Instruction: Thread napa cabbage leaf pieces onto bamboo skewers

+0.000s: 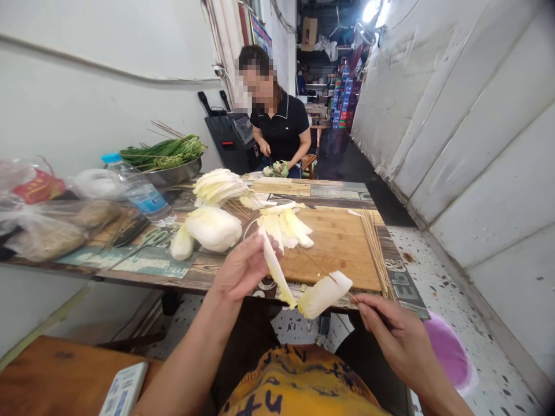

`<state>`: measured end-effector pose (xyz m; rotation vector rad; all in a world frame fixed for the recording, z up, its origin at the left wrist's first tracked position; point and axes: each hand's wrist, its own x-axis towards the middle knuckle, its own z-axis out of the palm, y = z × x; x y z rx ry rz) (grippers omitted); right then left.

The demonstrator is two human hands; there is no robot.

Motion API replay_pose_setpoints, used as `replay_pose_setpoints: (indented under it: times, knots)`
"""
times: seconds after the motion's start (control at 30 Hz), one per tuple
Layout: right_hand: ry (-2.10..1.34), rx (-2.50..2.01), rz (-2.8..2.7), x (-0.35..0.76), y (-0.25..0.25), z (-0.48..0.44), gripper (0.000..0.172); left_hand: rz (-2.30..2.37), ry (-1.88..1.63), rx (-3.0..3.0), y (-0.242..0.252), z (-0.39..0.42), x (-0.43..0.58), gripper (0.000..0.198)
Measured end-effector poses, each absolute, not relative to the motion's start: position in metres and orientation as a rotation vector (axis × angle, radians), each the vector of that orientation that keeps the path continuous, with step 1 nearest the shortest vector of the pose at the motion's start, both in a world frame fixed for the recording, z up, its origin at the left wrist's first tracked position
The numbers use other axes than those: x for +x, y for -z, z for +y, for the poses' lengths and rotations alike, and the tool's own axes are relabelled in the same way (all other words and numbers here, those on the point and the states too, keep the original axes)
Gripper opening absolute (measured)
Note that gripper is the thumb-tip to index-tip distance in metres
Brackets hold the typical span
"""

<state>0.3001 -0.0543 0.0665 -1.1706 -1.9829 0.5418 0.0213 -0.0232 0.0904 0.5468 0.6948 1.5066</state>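
Observation:
Between the thumb and fingers of my left hand (245, 268) is a strip of napa cabbage leaf (276, 268), its yellow frilly end hanging down. My right hand (392, 329) pinches one end of a thin wooden skewer (318, 266). A broad white cabbage piece (325, 293) is threaded on that skewer, close to my right fingers. Behind my hands, loose cabbage leaves (286, 225) lie on a wooden cutting board (336, 231). A whole cabbage heart (214, 229) rests left of the board, beside a stack of skewered leaves (219, 186).
Bundled skewers (376, 248) lie along the board's right edge. Scissors (150, 238), a water bottle (143, 193) and a metal bowl of greens (173, 167) stand left. Across the table a person (281, 124) handles a vegetable. A pink basin (448, 352) sits on the floor at right.

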Motion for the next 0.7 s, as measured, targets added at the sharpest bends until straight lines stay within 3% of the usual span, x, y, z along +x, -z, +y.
replay_pose_setpoints:
  times: [0.43, 0.7]
  knots:
    - [-0.427, -1.075, -2.125, 0.303, -0.067, -0.052, 0.018, 0.843, -1.337, 0.478, -0.078, -0.03, 0.04, 0.03]
    - [-0.394, -1.068, -2.158, 0.305, -0.067, -0.051, 0.02, 0.874, -1.295, 0.531, -0.075, -0.03, 0.041, 0.027]
